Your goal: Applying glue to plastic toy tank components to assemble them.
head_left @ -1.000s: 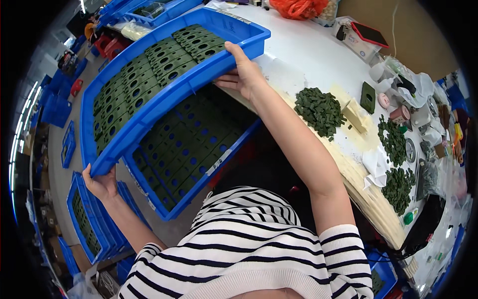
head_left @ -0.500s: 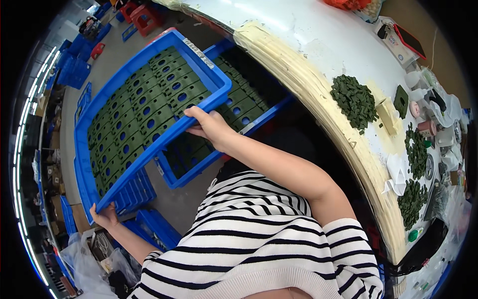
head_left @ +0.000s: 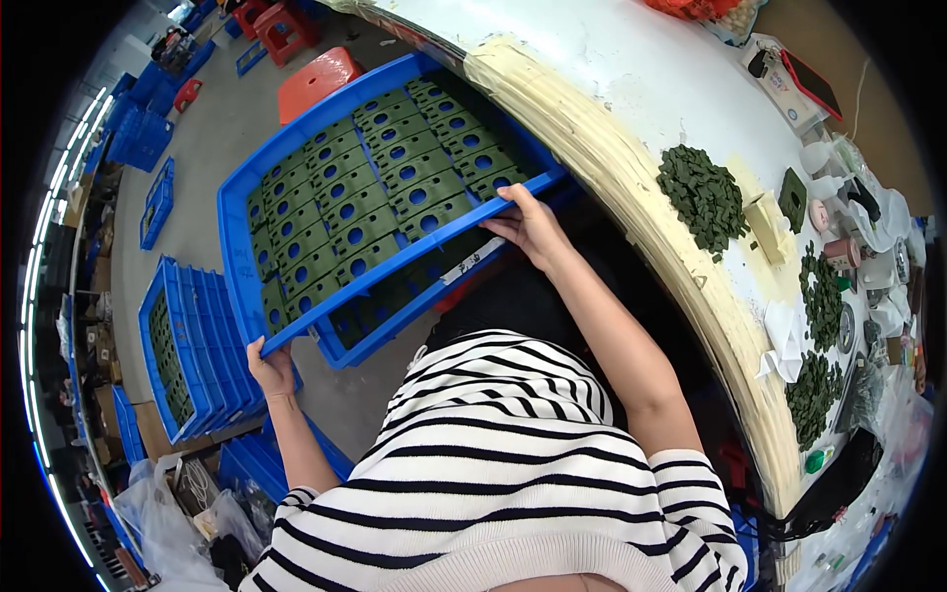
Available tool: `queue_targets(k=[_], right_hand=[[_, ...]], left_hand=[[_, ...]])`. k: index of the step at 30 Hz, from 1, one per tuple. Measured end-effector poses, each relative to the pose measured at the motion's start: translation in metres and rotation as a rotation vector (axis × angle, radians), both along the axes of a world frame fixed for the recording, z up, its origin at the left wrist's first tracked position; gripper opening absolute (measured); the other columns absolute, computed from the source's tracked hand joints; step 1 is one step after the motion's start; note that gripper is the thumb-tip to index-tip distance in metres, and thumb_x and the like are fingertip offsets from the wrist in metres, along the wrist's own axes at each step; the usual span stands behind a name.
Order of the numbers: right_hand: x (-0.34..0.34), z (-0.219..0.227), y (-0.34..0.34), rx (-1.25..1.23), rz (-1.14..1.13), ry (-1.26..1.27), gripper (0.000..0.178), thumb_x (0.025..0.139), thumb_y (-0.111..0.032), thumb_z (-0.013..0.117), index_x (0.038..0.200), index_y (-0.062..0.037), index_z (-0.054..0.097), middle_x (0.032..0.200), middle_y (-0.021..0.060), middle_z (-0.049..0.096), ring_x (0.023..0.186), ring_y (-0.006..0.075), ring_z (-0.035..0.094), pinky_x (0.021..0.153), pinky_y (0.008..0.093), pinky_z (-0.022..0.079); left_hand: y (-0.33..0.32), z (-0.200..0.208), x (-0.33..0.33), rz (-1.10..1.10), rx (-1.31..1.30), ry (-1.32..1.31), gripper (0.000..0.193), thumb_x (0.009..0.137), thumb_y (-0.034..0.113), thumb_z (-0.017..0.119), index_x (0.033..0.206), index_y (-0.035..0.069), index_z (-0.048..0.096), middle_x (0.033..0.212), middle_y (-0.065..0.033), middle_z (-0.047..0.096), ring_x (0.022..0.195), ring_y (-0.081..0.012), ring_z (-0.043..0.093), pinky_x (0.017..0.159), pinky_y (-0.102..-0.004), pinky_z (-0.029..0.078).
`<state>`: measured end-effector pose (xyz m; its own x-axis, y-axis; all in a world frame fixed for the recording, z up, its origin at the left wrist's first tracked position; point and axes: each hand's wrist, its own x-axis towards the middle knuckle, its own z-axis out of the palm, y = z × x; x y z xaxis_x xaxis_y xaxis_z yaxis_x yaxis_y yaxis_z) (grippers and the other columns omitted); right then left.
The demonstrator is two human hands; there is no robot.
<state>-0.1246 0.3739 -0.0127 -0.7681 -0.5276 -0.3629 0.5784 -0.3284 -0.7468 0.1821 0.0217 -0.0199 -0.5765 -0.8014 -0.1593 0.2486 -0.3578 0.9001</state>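
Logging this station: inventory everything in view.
Held tray: 1, blue, upper middle
Lower tray: 1, blue, beneath it
Flat parts: many, green, rows inside both
Stacked trays: several, blue, left side
Stools: several, red, top left
Bags: several, clear, lower left
Table: 1, white, right
Piles: 3, green pieces, on table
Block: 1, cream, beside one pile
Clutter: uncountable, mixed, far right
Left hand: 1, bare, held tray's corner
Right hand: 1, bare, its near rim
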Motion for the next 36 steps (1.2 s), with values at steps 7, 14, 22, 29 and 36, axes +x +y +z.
queue_targets(k=[7, 14, 22, 29, 36], right_hand=[[-0.035, -0.015, 0.040, 0.207, -0.160, 0.084, 0.052, 0.083, -0.044, 0.061, 0.116, -0.0046, 0.051, 0.113, 0.0158, 0.053, 0.101, 0.0261, 0.057, 0.083, 0.0371, 0.053], [-0.028, -0.025, 0.033, 0.678, -0.483, 0.412, 0.076, 0.080, -0.043, 0.066, 0.136, 0.0016, 0.040, 0.139, 0.0202, 0.039, 0.129, 0.0280, 0.038, 0.103, 0.0349, 0.034], [-0.026, -0.037, 0.029, 0.625, -0.609, 0.428, 0.075, 0.078, -0.031, 0.069, 0.134, 0.0068, 0.038, 0.135, 0.0229, 0.042, 0.127, 0.0290, 0.040, 0.104, 0.0327, 0.030], [0.013, -0.005, 0.021, 0.580, -0.549, 0.502, 0.074, 0.075, -0.020, 0.067, 0.135, 0.0076, 0.034, 0.122, 0.0231, 0.052, 0.111, 0.0295, 0.052, 0.097, 0.0328, 0.037], [0.016, -0.006, 0.017, 0.548, -0.529, 0.508, 0.081, 0.077, -0.025, 0.068, 0.139, 0.0062, 0.027, 0.122, 0.0236, 0.052, 0.111, 0.0297, 0.053, 0.097, 0.0334, 0.037]], left_hand=[[0.066, -0.001, -0.023, -0.008, -0.271, -0.279, 0.030, 0.085, 0.018, 0.057, 0.112, 0.005, 0.055, 0.093, -0.0010, 0.057, 0.088, -0.0134, 0.052, 0.085, -0.0317, 0.040], [0.088, 0.000, -0.032, -0.020, -0.477, -0.636, 0.028, 0.085, 0.011, 0.061, 0.110, -0.001, 0.057, 0.091, -0.0055, 0.061, 0.080, -0.0114, 0.056, 0.073, -0.0261, 0.044], [0.074, -0.010, -0.040, 0.030, -0.589, -0.727, 0.014, 0.084, 0.008, 0.061, 0.094, 0.000, 0.056, 0.082, -0.0055, 0.061, 0.069, -0.0100, 0.055, 0.063, -0.0252, 0.044], [0.042, -0.018, -0.026, 0.033, -0.769, -0.890, 0.015, 0.082, 0.010, 0.062, 0.090, 0.000, 0.054, 0.081, -0.0076, 0.057, 0.072, -0.0157, 0.054, 0.066, -0.0307, 0.044], [0.042, 0.014, -0.052, -0.049, -0.241, -0.951, 0.050, 0.082, 0.013, 0.059, 0.127, -0.004, 0.043, 0.113, -0.0212, 0.057, 0.099, -0.0293, 0.059, 0.087, -0.0386, 0.048]])
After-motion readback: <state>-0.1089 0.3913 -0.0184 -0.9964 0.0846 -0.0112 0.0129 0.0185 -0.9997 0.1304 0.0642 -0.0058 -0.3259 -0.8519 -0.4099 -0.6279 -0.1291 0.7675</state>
